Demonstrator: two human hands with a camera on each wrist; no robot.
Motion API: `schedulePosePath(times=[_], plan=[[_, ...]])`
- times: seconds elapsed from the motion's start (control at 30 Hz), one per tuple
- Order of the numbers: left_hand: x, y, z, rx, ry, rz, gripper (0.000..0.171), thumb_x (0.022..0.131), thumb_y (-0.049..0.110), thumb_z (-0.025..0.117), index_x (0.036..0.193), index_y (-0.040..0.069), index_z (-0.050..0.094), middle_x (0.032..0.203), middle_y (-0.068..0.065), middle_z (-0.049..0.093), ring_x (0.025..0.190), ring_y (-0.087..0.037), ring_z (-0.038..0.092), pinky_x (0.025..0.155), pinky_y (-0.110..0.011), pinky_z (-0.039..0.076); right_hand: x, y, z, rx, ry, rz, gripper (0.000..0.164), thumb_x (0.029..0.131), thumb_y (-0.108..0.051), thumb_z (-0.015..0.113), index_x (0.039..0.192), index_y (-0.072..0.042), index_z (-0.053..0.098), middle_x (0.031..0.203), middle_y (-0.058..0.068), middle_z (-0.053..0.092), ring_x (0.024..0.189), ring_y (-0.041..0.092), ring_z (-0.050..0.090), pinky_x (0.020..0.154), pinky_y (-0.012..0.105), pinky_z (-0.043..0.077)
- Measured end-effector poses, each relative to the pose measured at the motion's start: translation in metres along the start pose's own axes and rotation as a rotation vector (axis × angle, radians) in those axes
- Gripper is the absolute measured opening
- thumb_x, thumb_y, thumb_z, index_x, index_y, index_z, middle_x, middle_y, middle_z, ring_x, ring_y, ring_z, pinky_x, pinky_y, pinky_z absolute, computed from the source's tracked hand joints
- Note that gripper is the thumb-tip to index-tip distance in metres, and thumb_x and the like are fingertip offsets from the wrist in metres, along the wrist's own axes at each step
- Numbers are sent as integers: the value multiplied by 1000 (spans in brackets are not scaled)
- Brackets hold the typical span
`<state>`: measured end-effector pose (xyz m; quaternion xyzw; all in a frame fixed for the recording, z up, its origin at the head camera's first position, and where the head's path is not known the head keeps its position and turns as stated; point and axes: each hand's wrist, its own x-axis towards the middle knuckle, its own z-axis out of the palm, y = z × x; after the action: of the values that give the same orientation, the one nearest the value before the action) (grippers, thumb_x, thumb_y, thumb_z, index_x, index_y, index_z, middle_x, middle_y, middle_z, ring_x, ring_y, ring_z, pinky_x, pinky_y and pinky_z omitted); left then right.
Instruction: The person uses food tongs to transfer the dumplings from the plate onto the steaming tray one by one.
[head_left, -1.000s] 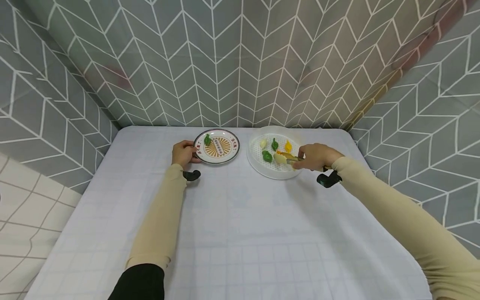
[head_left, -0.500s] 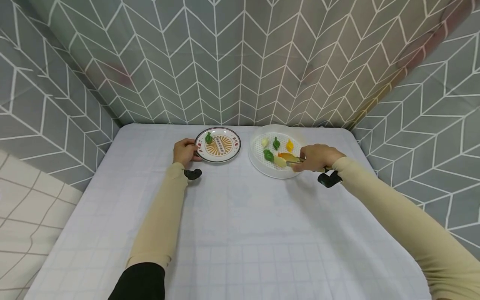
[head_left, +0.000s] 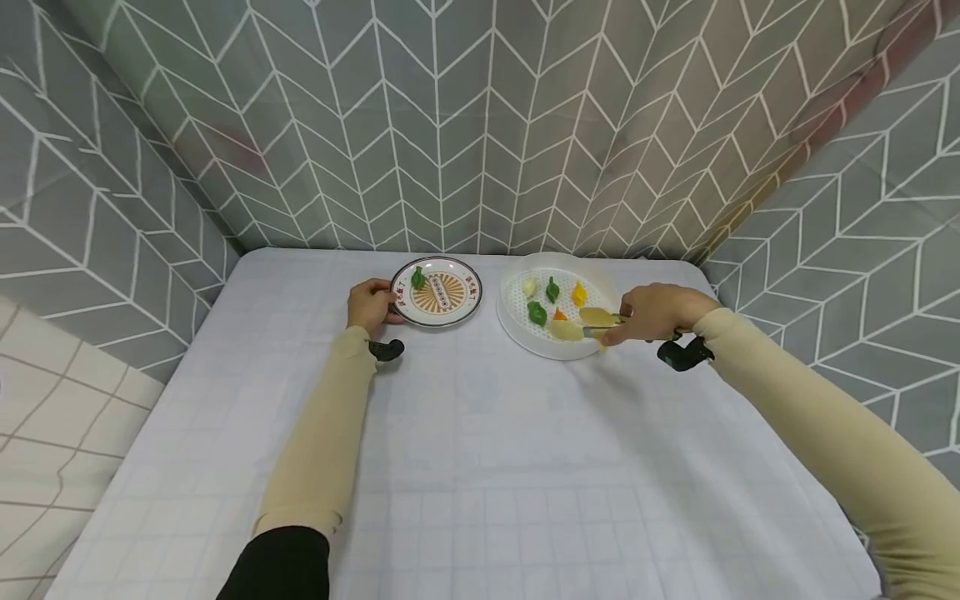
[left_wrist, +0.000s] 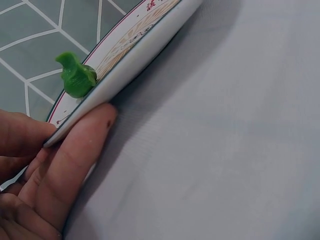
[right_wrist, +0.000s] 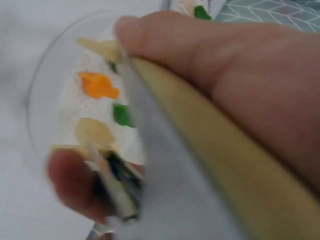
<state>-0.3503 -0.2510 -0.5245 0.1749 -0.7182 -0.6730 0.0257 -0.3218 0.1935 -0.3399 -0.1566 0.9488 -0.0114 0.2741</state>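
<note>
My left hand pinches the left rim of a white plate with a printed sunburst, thumb and fingers on either side of the edge. In the left wrist view, a small green lump with a twisted tip rests on that plate. My right hand grips tongs with yellowish paddle tips, which stand apart over a round white perforated tray. Near the tips lies an orange piece. Several more small pieces sit on the tray, including a green one and a yellow one. I see nothing clearly between the tips.
A white cloth covers the table. Grey curtains with a white chevron pattern stand behind and at both sides. Plate and tray are side by side near the table's far edge, with a narrow gap between them.
My right hand has shifted to the right with the tongs, and their tips look farther apart. The left hand keeps its hold on the plate, nearly unmoved.
</note>
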Motion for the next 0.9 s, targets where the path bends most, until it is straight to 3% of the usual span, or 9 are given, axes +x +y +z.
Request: schedulePosePath(times=[0.2, 0.4, 0.67, 0.9], plan=[[-2, -2, 1, 36, 11, 17, 40, 103, 2, 54, 142, -5, 59, 115, -16, 60, 55, -7, 64, 56, -23, 65, -3, -19, -12, 70, 201, -24, 85, 90, -72, 68, 135, -1, 64, 106, 11, 70, 89, 27, 63, 61, 33, 49], [-3, -1, 0, 37, 12, 20, 39, 103, 2, 55, 141, -4, 60, 115, -16, 61, 57, -7, 64, 58, -24, 65, 17, -50, -4, 168, 370, -93, 87, 93, -72, 64, 141, 1, 58, 125, 20, 69, 98, 33, 67, 65, 39, 55], [-3, -1, -3, 32, 29, 15, 40, 102, 1, 55, 141, -5, 59, 116, -19, 62, 55, -7, 64, 54, -22, 63, 64, -111, 25, 293, 391, -166, 86, 93, -70, 65, 144, -1, 56, 110, 13, 72, 81, 24, 68, 61, 33, 54], [-3, -2, 2, 21, 26, 6, 40, 101, 0, 55, 140, -5, 60, 114, -17, 63, 55, -7, 64, 52, -22, 62, 95, -154, 46, 301, 360, -210, 84, 95, -67, 63, 144, 0, 57, 127, 17, 70, 106, 33, 69, 80, 44, 58]])
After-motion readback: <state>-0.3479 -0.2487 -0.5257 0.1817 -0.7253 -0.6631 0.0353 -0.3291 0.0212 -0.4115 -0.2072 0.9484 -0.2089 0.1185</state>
